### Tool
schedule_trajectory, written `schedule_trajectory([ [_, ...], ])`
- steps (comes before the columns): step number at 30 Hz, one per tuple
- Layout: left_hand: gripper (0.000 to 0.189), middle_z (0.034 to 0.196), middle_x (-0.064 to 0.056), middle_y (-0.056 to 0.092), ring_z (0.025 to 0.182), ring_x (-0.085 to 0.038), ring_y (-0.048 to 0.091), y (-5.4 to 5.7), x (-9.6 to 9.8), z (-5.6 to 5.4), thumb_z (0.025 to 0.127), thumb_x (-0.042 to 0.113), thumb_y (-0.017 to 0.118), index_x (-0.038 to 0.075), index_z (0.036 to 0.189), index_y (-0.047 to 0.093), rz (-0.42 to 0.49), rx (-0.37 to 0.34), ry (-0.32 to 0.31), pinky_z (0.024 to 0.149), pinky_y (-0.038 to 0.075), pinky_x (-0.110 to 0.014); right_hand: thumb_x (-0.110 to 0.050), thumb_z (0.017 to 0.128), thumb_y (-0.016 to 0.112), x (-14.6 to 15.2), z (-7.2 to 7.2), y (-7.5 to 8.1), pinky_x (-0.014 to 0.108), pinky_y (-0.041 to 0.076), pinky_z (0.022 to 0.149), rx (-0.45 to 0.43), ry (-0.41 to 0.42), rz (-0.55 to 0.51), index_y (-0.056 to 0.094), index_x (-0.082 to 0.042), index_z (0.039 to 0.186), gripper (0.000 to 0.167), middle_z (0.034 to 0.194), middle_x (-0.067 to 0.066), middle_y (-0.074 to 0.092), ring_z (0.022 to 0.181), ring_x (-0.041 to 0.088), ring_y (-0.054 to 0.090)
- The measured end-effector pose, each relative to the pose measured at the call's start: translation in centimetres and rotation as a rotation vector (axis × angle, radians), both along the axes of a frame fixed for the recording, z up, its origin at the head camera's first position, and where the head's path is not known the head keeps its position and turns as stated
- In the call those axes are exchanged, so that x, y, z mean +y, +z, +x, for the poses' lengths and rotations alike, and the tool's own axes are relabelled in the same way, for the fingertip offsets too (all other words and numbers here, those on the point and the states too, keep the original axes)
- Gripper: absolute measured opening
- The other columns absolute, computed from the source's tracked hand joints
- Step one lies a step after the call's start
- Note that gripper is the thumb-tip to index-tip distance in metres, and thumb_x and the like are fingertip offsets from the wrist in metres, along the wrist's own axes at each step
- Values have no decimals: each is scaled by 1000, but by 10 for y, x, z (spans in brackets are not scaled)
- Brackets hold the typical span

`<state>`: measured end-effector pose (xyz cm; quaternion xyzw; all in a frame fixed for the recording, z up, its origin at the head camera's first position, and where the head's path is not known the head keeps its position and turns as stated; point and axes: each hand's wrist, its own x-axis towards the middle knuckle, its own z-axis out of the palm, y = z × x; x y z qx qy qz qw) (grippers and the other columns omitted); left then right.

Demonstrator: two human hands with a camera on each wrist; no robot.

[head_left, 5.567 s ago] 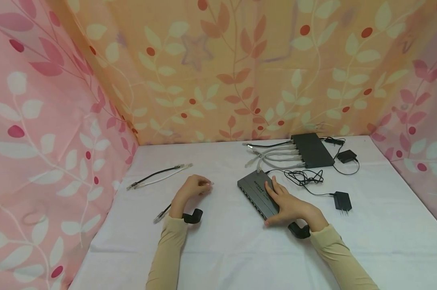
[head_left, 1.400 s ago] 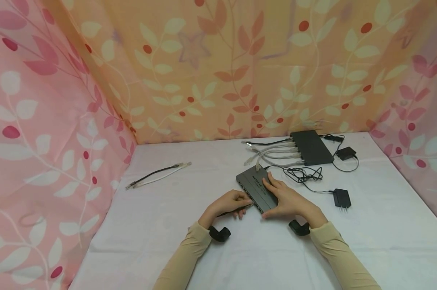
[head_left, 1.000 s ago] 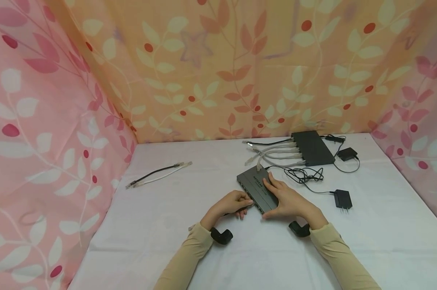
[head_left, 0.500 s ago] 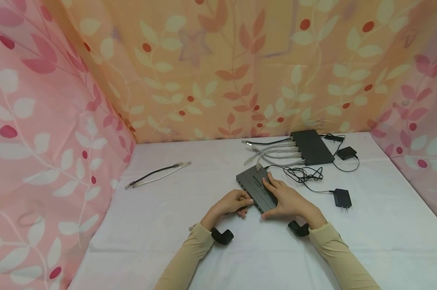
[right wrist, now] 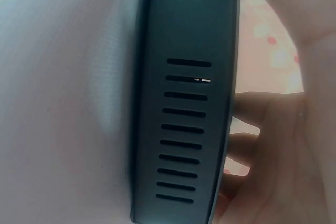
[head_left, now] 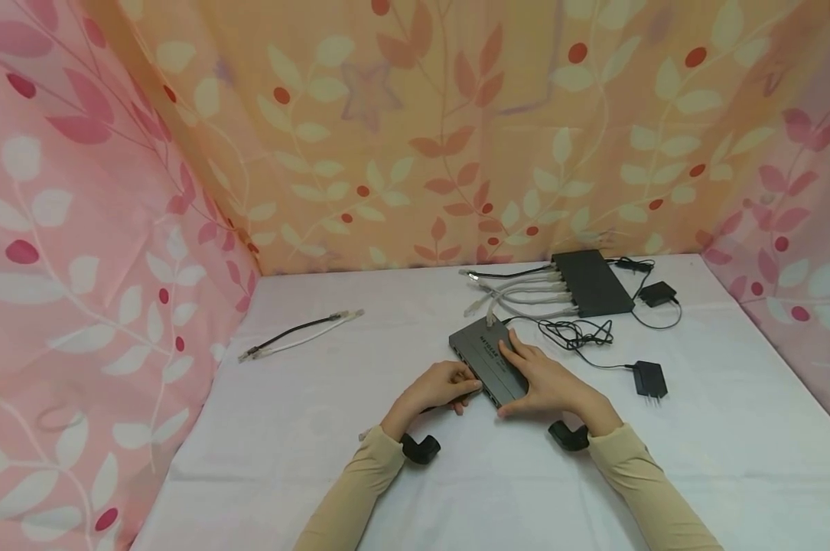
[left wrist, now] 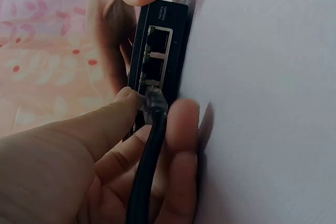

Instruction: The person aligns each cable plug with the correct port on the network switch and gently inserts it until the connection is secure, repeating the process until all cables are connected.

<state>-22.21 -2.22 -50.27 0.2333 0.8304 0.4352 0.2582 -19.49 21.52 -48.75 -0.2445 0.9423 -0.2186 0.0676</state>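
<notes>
My left hand pinches the clear plug of a short black network cable between thumb and fingers. The plug is at a port on the front of the grey NETGEAR network switch; how deep it sits I cannot tell. Two ports above it show bare in the left wrist view. My right hand holds the switch at its near right end, thumb at the front corner and fingers over the top. In the right wrist view the switch's vented side faces me. Most of the cable is hidden behind my left wrist.
A black cable and a white cable lie at the left. Behind the switch stands a black box with several grey cables plugged in. Two power adapters, one near and one far, lie at the right.
Since the earliest frame, my left hand has moved right to the switch with the black cable. My right hand has shifted slightly on the switch. Over the last second both hands have hardly moved.
</notes>
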Motion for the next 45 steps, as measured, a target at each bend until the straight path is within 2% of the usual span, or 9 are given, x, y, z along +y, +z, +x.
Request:
schedule_trajectory([
  [4,25,67,7,64,50,-9,59,3,-4,0,90,39,59,16,97,66,-68,133,12,60,46,-22,-73,58,68,-1,0,-1,55,37,95,-3,0,0,21,-8,147,120,154,19,7,135,41,24],
  [7,23,73,10,64,57,-6,58,3,-8,-1,90,38,59,18,98,67,-77,175,4,62,47,-22,-74,58,68,-1,0,-2,55,37,95,-9,-3,-1,21,-8,147,121,154,19,6,135,41,23],
  [10,21,74,10,63,59,-5,57,2,-11,-2,91,37,59,19,98,67,-74,180,4,59,47,-22,-73,58,68,-1,0,-2,56,37,95,-12,-1,-3,20,-8,148,121,154,19,6,135,40,23],
  [14,18,69,6,63,54,-8,57,1,-17,-5,91,34,58,19,97,66,-59,165,27,53,47,-24,-72,58,69,-1,1,-2,55,37,95,-12,-1,-6,20,-8,148,121,154,19,6,136,40,22],
  [20,18,69,1,64,56,-10,57,4,-32,-12,92,32,58,16,96,66,-59,185,93,55,47,-25,-72,59,69,-1,1,-3,54,38,95,-3,8,-6,20,-8,147,120,154,19,7,136,39,22],
  [27,16,76,4,63,66,-9,54,5,-54,-24,91,32,59,18,95,66,-123,289,246,61,43,-26,-75,59,66,-1,1,-6,54,39,95,5,21,-8,20,-8,148,120,154,18,7,136,39,22],
  [39,14,93,1,66,83,-15,59,0,-103,-45,90,27,61,16,96,68,-73,324,531,73,47,-33,-75,59,66,0,0,-7,55,38,95,6,17,-6,20,-9,148,121,154,18,5,137,40,20],
  [42,16,101,-3,65,91,-20,59,-2,-114,-50,91,26,60,14,99,67,-49,363,585,78,47,-38,-76,59,65,1,0,-7,55,38,95,7,13,-5,19,-9,148,121,154,18,5,137,40,20],
  [45,22,117,-10,60,108,-27,55,-6,-125,-54,92,23,57,10,108,64,-44,418,625,89,43,-45,-76,59,66,1,1,-7,56,38,94,5,8,-11,19,-9,148,121,155,17,5,137,41,20],
])
